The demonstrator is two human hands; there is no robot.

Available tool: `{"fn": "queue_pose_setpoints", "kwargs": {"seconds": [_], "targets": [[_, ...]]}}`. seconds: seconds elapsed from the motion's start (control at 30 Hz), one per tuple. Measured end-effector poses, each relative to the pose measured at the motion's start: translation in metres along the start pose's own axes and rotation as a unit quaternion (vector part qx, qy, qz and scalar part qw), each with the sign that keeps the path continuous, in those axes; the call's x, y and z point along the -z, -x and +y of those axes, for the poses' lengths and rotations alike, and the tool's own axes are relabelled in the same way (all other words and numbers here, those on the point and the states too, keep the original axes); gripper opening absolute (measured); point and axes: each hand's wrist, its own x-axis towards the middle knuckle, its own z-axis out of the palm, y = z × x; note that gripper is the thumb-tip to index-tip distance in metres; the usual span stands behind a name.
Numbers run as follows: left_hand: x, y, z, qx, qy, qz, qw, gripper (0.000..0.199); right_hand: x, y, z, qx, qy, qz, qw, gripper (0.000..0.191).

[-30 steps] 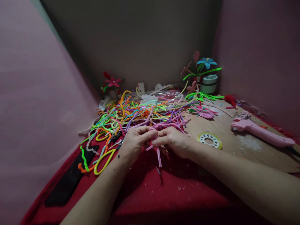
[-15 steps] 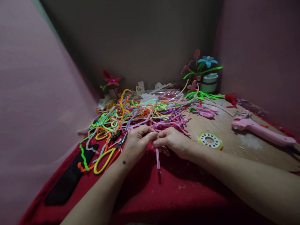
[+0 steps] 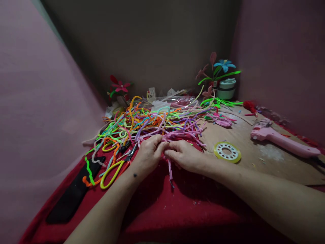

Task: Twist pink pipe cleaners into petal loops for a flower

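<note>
My left hand (image 3: 149,151) and my right hand (image 3: 184,155) meet in the middle of the view, fingertips pinched close together. Between them they hold a pink pipe cleaner (image 3: 170,169); its lower end hangs below the fingers and finishes in a thin dark tip. The part inside the fingers is hidden. Just beyond the hands spreads a tangled heap of pipe cleaners (image 3: 152,123) in many colours. Beside my left wrist lie scissors (image 3: 111,174) with yellow and red handles, partly covered by that forearm.
A tape roll (image 3: 227,151) and a pink glue gun (image 3: 286,139) lie on a brown board (image 3: 243,169) at right. Fuzzy flowers (image 3: 224,65) stand at the back near a lidded pot (image 3: 226,89). On the red cloth (image 3: 162,210) rests a black flat strip (image 3: 67,201) at left.
Both hands stay together on the pink pipe cleaner, with only small finger shifts. Its hanging end has swung slightly. The view has shifted a little.
</note>
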Motion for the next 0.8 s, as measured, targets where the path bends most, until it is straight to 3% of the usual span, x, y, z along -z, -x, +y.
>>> {"fn": "queue_pose_setpoints", "kwargs": {"seconds": [0.23,0.33,0.47,0.67,0.8], "targets": [[-0.005,0.001,-0.001,0.054,0.088,0.033,0.994,0.023,0.0,0.003,-0.004,0.042,0.049,0.028,0.998,0.022],[-0.003,0.0,0.001,0.103,0.17,0.028,0.98,0.023,0.002,0.002,-0.005,-0.002,-0.041,-0.006,0.999,0.024],[0.001,-0.001,0.004,0.15,0.258,0.037,0.954,0.024,0.004,0.001,-0.005,-0.056,-0.184,-0.048,0.98,0.015],[0.003,0.0,0.007,0.152,0.276,0.03,0.948,0.024,0.004,0.002,-0.007,-0.08,-0.261,-0.018,0.962,0.019],[0.004,0.001,0.011,0.154,0.267,0.02,0.951,0.023,0.005,0.003,-0.007,-0.122,-0.346,-0.031,0.93,0.016]]}}
